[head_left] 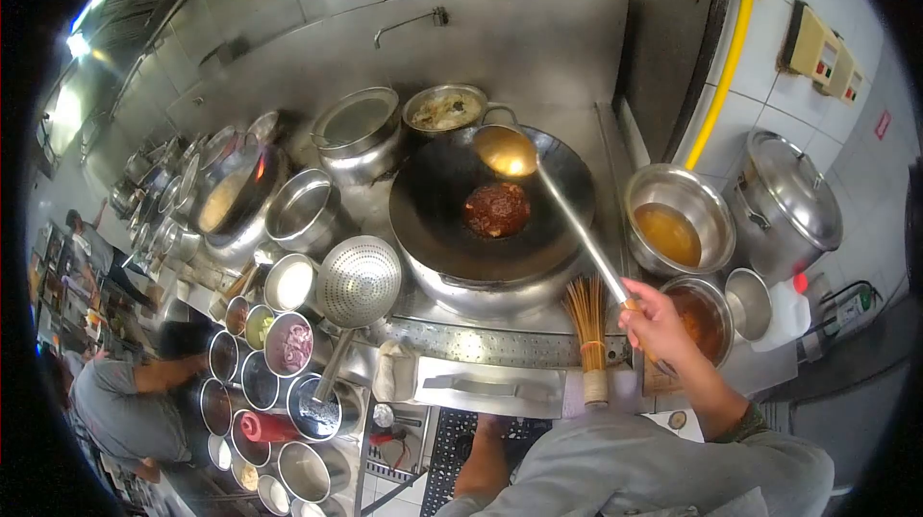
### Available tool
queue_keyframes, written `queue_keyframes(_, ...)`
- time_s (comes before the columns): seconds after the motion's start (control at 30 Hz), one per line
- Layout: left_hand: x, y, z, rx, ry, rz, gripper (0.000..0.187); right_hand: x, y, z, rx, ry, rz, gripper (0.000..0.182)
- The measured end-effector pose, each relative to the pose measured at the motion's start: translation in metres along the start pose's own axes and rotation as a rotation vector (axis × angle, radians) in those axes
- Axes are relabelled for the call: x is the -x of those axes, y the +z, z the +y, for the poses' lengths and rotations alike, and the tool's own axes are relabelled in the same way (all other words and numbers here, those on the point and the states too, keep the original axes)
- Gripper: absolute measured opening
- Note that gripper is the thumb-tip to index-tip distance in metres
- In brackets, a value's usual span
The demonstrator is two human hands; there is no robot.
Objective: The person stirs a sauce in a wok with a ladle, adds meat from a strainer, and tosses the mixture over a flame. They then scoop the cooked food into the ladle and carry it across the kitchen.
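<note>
My right hand [651,318] is closed round the wooden end of a long ladle [577,219]. The ladle's bowl, which looks golden inside, is over the back of a dark wok [433,219]. In the wok's middle lies a dark red, lumpy sauce [496,209]. My left forearm reaches down to the front edge of the stove, at the bottom of the view; the fingers of my left hand [493,425] are hidden. A bamboo brush [588,334] stands between the wok and my right hand.
Right of the wok are a bowl of yellow liquid [668,233], a bowl of reddish sauce [697,320] and a lidded pot [793,195]. To its left are a perforated strainer [359,282] and several ingredient containers. A co-worker [130,411] stands at far left.
</note>
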State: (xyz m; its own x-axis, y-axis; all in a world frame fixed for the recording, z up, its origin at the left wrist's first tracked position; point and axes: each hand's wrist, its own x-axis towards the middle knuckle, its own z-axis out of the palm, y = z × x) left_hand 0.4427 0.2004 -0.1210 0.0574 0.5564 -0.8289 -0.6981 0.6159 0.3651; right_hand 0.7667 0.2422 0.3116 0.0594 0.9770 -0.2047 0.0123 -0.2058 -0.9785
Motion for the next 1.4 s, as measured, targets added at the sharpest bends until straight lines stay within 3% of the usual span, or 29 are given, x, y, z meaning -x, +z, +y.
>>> queue_keyframes(0.13,0.004,-0.002,0.001,0.003,0.004,-0.001,0.030,-0.008,-0.028,0.011,0.277,-0.181,0.222,0.062)
queue_keyframes(0.2,0.003,-0.002,0.002,0.004,0.005,-0.002,0.030,-0.009,-0.057,0.013,0.846,-0.530,0.398,0.061)
queue_keyframes(0.27,0.003,-0.003,0.000,0.013,0.008,-0.004,0.030,0.004,-0.065,-0.016,0.913,-0.310,0.446,0.061)
queue_keyframes(0.53,-0.001,-0.012,-0.006,0.045,0.024,-0.012,0.029,0.008,-0.120,0.008,1.258,-0.252,0.524,0.059)
queue_keyframes(0.87,-0.006,-0.011,-0.027,0.159,0.129,0.030,0.028,-0.001,-0.130,-0.010,1.317,0.033,0.450,0.047)
queue_keyframes(0.97,-0.013,-0.005,-0.038,0.235,0.131,0.106,0.025,-0.013,-0.149,-0.004,1.630,-0.160,0.389,0.037)
queue_keyframes(1.0,-0.007,-0.002,-0.036,0.280,0.146,0.062,0.023,-0.023,-0.145,-0.007,1.534,-0.291,0.405,0.035)
queue_keyframes(1.07,-0.014,-0.004,-0.040,0.348,0.171,-0.033,0.021,-0.031,-0.083,-0.038,1.324,-0.520,0.444,0.030)
queue_keyframes(1.13,-0.008,0.003,-0.034,0.331,0.114,0.055,0.021,-0.047,-0.028,-0.052,1.014,-0.550,0.245,0.026)
queue_keyframes(1.27,0.006,0.008,-0.026,0.245,0.138,0.109,0.020,-0.050,0.111,-0.083,0.900,-0.806,-0.043,0.022)
queue_keyframes(1.4,0.014,0.003,-0.027,0.180,0.132,0.054,0.018,-0.070,0.183,-0.074,1.046,-0.759,-0.179,0.029)
